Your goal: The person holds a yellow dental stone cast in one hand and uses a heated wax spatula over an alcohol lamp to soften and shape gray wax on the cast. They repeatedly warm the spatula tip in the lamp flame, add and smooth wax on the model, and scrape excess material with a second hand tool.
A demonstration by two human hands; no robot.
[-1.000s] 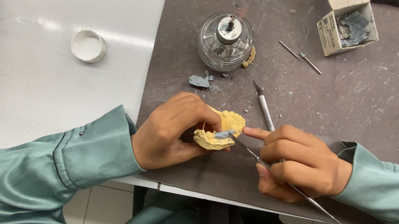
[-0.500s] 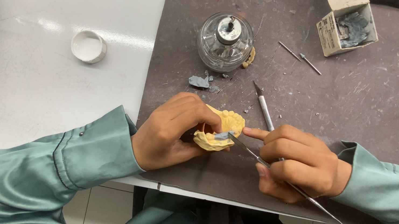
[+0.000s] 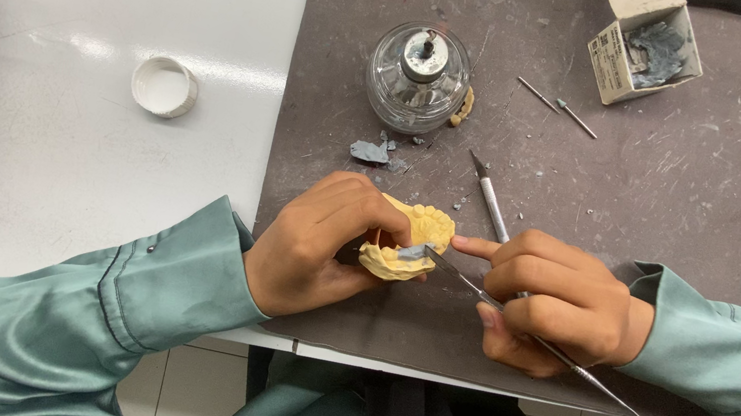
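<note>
Landmark: the round clear glass spirit lamp (image 3: pixel 418 77) with a metal wick cap, standing on the dark grey scratched mat (image 3: pixel 692 224).
Cast: a yellow plaster model of teeth (image 3: pixel 409 242), just in front of the lamp, near the mat's front-left edge.
Left hand (image 3: pixel 315 247): fingers clamped around the cast, thumb on its near side.
Right hand (image 3: pixel 557 302): closed on a thin metal carving tool (image 3: pixel 514 317), its tip touching the cast at a small grey wax piece (image 3: pixel 412 251); forefinger stretched toward the cast.
Second tool: a slim knife (image 3: pixel 489 194) lies right of the cast, its rear end under the right hand.
Risk: I judge the thin tip could slip and gouge the plaster, or prick the left thumb close beside it.
Hidden: the cast's underside; the tool's exact contact point; the open cardboard box's (image 3: pixel 645 43) grey contents are indistinct.
</note>
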